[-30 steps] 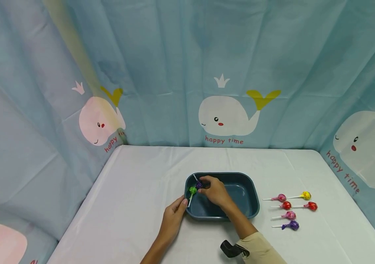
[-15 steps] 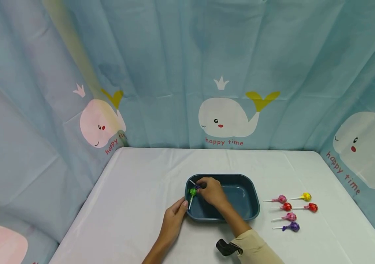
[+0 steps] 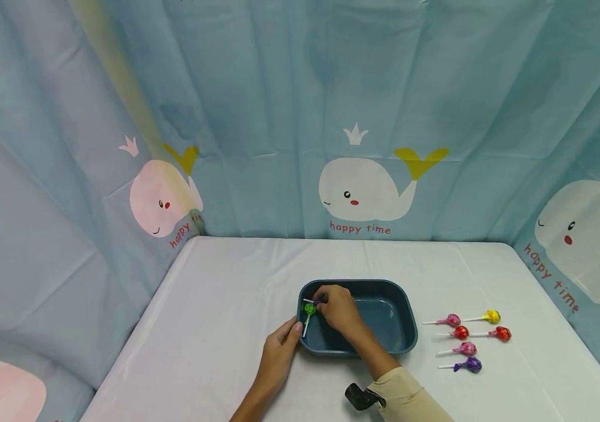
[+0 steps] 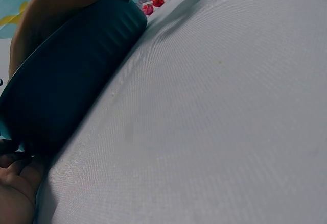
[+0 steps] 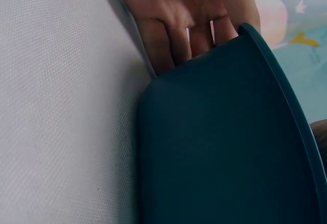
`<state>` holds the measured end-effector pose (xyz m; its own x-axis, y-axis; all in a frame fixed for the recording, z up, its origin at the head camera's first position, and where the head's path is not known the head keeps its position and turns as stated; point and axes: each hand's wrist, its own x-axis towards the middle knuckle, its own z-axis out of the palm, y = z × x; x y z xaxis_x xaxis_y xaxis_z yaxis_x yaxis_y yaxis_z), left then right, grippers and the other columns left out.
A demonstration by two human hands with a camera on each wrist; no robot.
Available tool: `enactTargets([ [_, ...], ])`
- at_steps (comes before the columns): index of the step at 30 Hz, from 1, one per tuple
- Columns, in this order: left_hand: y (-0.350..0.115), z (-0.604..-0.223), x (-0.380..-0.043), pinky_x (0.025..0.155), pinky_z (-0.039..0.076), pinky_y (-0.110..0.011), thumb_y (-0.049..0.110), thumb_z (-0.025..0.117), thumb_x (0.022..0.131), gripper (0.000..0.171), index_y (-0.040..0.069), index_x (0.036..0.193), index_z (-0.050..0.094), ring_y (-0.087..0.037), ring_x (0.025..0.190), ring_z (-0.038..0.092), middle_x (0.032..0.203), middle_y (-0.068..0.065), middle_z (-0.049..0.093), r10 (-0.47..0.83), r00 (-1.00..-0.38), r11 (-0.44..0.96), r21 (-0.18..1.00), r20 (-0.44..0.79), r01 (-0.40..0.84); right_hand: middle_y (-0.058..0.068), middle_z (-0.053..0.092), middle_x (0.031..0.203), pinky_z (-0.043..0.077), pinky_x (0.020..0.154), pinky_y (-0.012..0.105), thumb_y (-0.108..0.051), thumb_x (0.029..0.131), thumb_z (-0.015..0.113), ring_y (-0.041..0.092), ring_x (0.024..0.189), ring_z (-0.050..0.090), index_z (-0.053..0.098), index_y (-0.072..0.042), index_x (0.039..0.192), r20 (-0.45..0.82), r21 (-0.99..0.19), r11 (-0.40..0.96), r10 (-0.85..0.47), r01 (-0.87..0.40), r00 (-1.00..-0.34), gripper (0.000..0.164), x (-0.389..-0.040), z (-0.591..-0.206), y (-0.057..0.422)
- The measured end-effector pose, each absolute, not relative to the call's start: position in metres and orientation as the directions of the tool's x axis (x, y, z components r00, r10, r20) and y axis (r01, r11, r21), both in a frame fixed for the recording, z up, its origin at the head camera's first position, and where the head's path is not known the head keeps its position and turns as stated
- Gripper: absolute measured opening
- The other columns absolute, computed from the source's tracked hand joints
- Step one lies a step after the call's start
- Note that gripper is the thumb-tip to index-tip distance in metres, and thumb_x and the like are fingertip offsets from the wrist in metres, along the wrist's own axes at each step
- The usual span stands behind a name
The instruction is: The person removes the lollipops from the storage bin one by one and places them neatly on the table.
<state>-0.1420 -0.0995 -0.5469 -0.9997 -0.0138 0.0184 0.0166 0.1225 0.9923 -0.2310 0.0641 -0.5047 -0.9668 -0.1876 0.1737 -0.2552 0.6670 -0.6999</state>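
Observation:
A dark blue basin (image 3: 389, 334) stands on the white table. At its front left corner my left hand (image 3: 277, 350) rests against the outside, thumb at the rim and fingers along the wall. My right hand (image 3: 339, 308) reaches inside at the left end and pinches a purple lollipop (image 3: 318, 302), its white stick pointing left; the fingers partly hide its head. Just beside it lies a green lollipop (image 3: 309, 309), stick toward the front. The left wrist view shows the basin's outer wall (image 4: 76, 76); in the right wrist view, left fingers (image 5: 156, 45) run behind the basin corner.
Right of the basin lie several lollipops: yellow (image 3: 492, 316), a red one (image 3: 503, 334), a second red (image 3: 460, 332), pink (image 3: 453, 320), another pink (image 3: 467, 349) and purple (image 3: 473, 364). A whale-print curtain (image 3: 258, 117) surrounds the table (image 3: 215, 328).
My right hand has turned the purple lollipop, so its stick now lies almost level, pointing left, over the green one's head. The left hand keeps its place at the basin corner.

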Motion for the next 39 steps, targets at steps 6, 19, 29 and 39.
enactTargets([
  [6, -0.100, -0.547, -0.143, 0.117, 0.044, -0.034, 0.032, 0.053, 0.113, 0.054, -0.006, 0.150, 0.054, -0.030, 0.147, 0.050, 0.152, -0.019, 0.059, -0.016, -1.000, 0.125, 0.992, 0.027, 0.025, 0.005, 0.079, 0.096, 0.060, 0.082, 0.046, 0.002, 0.089, 0.079, 0.020, 0.090, 0.069, 0.080, -0.008, 0.096, 0.159, -0.704, 0.663, -0.204, -0.256, -0.966, 0.012, -0.230, -0.504, 0.067],
  [19, -0.099, -0.546, -0.142, 0.120, 0.042, -0.042, 0.035, 0.053, 0.113, 0.055, -0.006, 0.150, 0.054, -0.031, 0.148, 0.049, 0.152, -0.019, 0.059, -0.023, -1.000, 0.149, 0.989, 0.020, 0.017, 0.008, 0.078, 0.100, 0.061, 0.071, 0.036, 0.003, 0.094, 0.075, 0.018, 0.081, 0.072, 0.076, -0.007, 0.101, 0.139, -0.810, 0.551, -0.149, -0.199, -0.979, 0.013, -0.220, -0.495, 0.085],
  [29, -0.099, -0.546, -0.142, 0.120, 0.042, -0.043, 0.039, 0.054, 0.112, 0.058, -0.005, 0.150, 0.055, -0.031, 0.149, 0.048, 0.152, -0.018, 0.059, -0.032, -0.999, 0.164, 0.986, 0.017, 0.011, 0.011, 0.076, 0.106, 0.059, 0.068, 0.030, -0.001, 0.090, 0.082, 0.015, 0.075, 0.068, 0.080, -0.005, 0.107, 0.153, -0.818, 0.550, -0.074, -0.168, -0.986, 0.018, -0.210, -0.492, 0.103],
  [39, -0.100, -0.546, -0.141, 0.120, 0.042, -0.044, 0.039, 0.055, 0.112, 0.058, -0.005, 0.150, 0.055, -0.033, 0.149, 0.048, 0.153, -0.018, 0.058, -0.033, -0.999, 0.177, 0.984, 0.030, 0.023, 0.006, 0.078, 0.116, 0.065, 0.086, 0.042, -0.010, 0.093, 0.083, 0.021, 0.099, 0.076, 0.082, -0.012, 0.115, 0.159, -0.830, 0.534, -0.049, -0.160, -0.986, 0.023, -0.195, -0.481, 0.124],
])
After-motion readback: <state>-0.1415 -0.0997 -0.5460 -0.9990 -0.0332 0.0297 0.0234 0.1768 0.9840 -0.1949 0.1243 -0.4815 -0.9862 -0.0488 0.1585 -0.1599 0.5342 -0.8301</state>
